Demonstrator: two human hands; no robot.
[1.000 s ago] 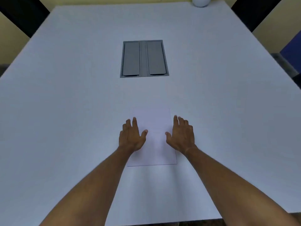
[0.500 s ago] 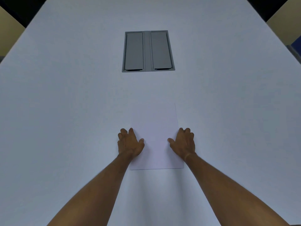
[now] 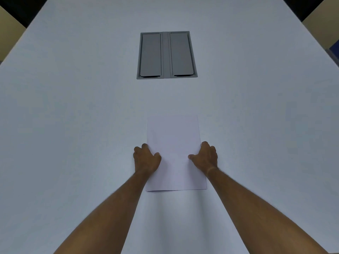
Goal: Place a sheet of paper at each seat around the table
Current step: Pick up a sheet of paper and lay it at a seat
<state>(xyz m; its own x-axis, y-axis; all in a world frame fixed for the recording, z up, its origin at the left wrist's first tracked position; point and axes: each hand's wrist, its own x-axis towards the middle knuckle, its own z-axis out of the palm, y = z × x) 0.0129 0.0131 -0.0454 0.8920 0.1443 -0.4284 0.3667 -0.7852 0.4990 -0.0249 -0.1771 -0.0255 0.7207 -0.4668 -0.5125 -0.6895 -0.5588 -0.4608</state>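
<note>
Partly hidden, the sheet of paper (image 3: pixel 173 149) loses stretches of both long edges under the hands, and its pale face barely stands out from the table (image 3: pixel 73 125). It lies flat, on the near side of the grey hatch (image 3: pixel 167 55), well apart from it. Left hand (image 3: pixel 145 159) and right hand (image 3: pixel 206 158) grip its opposite edges, fingers curled, thumbs resting on top.
</note>
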